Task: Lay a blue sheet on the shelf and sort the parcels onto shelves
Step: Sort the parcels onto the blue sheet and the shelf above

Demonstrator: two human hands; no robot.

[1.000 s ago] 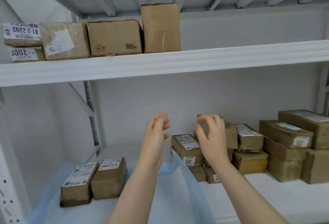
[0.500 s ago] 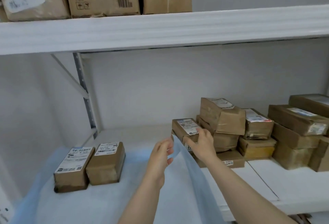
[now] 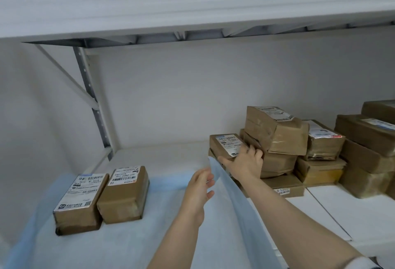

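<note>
A pale blue sheet covers the left part of the white shelf, and its right edge stands up in a fold. Two brown parcels with white labels lie side by side on the sheet at the left. My right hand grips a labelled brown parcel at the left end of a parcel stack, thumb under its front edge and fingers over its right side. Just left of the raised fold, my left hand hovers with relaxed fingers, holding nothing.
More brown parcels are piled at the far right of the shelf. The upper shelf's white beam spans the top of the view. A grey upright post with a diagonal brace stands at the back left.
The view tilted downward, so the top-shelf boxes left the frame. Both hands dropped from mid-air to the shelf; my right hand reached forward and took hold of the labelled parcel.
</note>
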